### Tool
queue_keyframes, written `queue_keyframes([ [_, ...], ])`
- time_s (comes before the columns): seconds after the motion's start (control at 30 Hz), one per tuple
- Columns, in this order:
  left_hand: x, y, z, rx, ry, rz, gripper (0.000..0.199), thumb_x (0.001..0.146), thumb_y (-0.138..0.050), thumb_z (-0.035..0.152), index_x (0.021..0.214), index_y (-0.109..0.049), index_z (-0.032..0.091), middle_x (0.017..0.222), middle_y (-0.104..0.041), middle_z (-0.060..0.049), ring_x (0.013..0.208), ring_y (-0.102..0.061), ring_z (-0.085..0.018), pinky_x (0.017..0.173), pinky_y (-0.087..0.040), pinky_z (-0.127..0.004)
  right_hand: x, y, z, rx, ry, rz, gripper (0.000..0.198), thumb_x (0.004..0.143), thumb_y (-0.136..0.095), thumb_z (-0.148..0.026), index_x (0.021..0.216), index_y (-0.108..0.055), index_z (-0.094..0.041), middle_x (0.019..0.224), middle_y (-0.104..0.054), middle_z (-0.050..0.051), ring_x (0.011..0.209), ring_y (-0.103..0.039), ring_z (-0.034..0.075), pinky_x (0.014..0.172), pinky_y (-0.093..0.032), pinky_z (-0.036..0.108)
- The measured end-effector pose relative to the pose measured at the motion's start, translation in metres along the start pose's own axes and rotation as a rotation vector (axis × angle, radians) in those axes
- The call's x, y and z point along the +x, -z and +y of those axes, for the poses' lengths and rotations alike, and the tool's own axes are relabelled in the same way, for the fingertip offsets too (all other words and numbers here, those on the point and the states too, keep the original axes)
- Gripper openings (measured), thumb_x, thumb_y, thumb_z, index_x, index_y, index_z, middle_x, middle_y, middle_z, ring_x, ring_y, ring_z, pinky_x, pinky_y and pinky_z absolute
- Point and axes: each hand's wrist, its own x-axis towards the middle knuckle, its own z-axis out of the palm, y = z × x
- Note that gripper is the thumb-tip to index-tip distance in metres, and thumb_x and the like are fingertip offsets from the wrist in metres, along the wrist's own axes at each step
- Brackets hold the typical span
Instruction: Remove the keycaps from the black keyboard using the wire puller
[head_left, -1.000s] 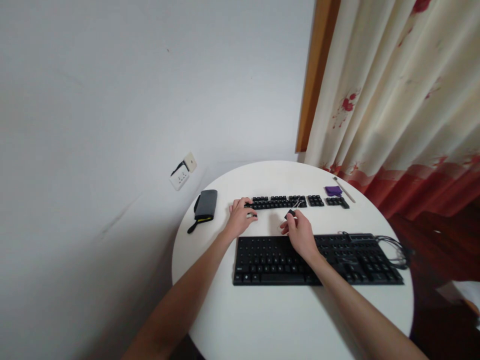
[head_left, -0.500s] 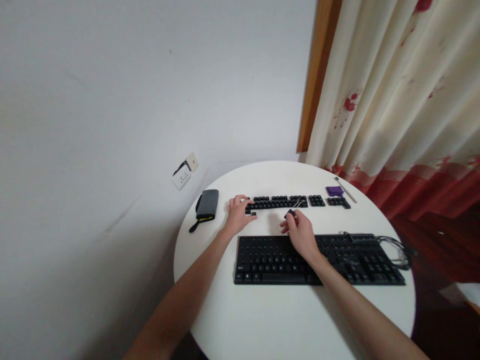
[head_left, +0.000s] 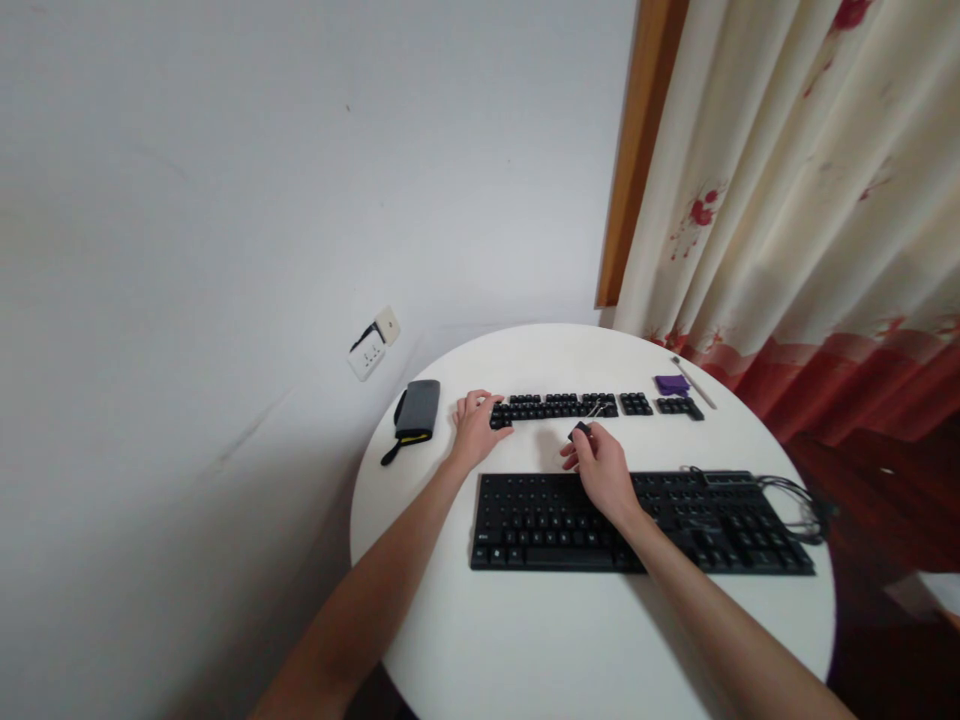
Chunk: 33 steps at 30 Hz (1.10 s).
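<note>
My left hand (head_left: 474,428) rests at the left end of several rows of loose black keycaps (head_left: 559,410). Its thumb and forefinger are apart, curved round the end keycaps and touching them. In my right hand (head_left: 598,462) is a keycap puller with a black handle (head_left: 579,431), its thin wire loops pointing up over the rows. The right forearm crosses above a black keyboard (head_left: 555,555) that lies along the near side of the table. Part of the keyboard's upper rows has bare key sockets; lettered caps sit lower down.
Separate keycap groups (head_left: 636,404) lie to the right. A grey zipped pouch (head_left: 418,410) is at the left edge of the white round table (head_left: 525,640). Behind on the right are a purple cloth (head_left: 671,385) and a thin brush (head_left: 695,383). A coiled cable (head_left: 799,510) hangs near the right edge.
The small keycap that lay apart by my left thumb now sits against the other keycaps, pushed up by the thumb. My right hand stays almost still with the puller.
</note>
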Motion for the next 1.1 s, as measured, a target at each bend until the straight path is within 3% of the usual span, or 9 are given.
queue_keyframes([
  [0.57,0.0,-0.002,-0.004,0.005,0.035,0.009,0.061,0.066,-0.085,0.038,0.121,-0.058,0.033,0.128,-0.048,-0.005,0.117,-0.043,-0.03,0.096,-0.037,-0.043,-0.001,0.0,-0.004,0.005,-0.002,-0.008,0.034,0.094,-0.045,-0.051,0.081,-0.051,-0.02,0.074,-0.069,0.006,0.055,-0.066,0.017,0.053,-0.049,0.026],
  [0.83,0.007,0.005,-0.034,0.007,0.054,-0.104,0.086,0.063,-0.084,0.043,0.138,-0.044,0.031,0.132,-0.045,-0.007,0.121,-0.042,-0.03,0.104,-0.033,-0.041,0.0,0.0,-0.002,0.012,-0.005,-0.005,0.035,0.093,-0.045,-0.053,0.08,-0.05,-0.02,0.074,-0.07,0.006,0.055,-0.065,0.016,0.052,-0.049,0.026],
  [1.1,0.012,-0.001,-0.052,-0.048,0.043,-0.124,0.086,0.064,-0.084,0.042,0.139,-0.043,0.028,0.126,-0.05,-0.007,0.12,-0.046,-0.028,0.106,-0.033,-0.038,0.0,0.0,-0.001,0.007,-0.003,-0.016,0.036,0.093,-0.045,-0.053,0.08,-0.052,-0.02,0.075,-0.07,0.006,0.055,-0.065,0.016,0.053,-0.049,0.026],
])
